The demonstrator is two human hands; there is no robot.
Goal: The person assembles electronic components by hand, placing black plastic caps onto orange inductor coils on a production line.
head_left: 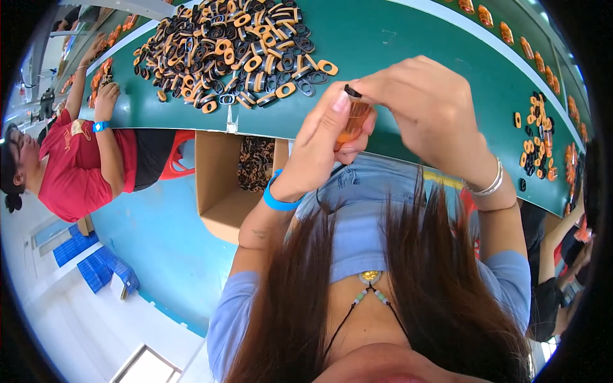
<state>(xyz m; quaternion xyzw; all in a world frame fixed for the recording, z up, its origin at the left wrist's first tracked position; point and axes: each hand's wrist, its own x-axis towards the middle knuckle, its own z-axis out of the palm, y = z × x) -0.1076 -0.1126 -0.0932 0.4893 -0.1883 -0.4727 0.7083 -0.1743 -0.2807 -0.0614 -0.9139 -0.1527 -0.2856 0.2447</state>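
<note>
My left hand (325, 131) is wrapped round a small see-through orange bottle-like part (353, 124), held upright above the near edge of the table. A black piece (352, 91) sits at its top, close to my left thumb tip. Curled over from the right, my right hand (434, 105) has its fingertips right beside that black piece. Whatever those right fingers pinch, if anything, is hidden behind them. Farther off on the table lies a big heap of orange and black oval ring pieces (236, 48).
An open cardboard box (214, 172) with more such pieces stands below the table edge at left. On the green table (377, 38), a smaller pile (536, 143) lies at right, and orange bottle-like parts (506, 33) line the far side. A co-worker in red (80, 166) works at left.
</note>
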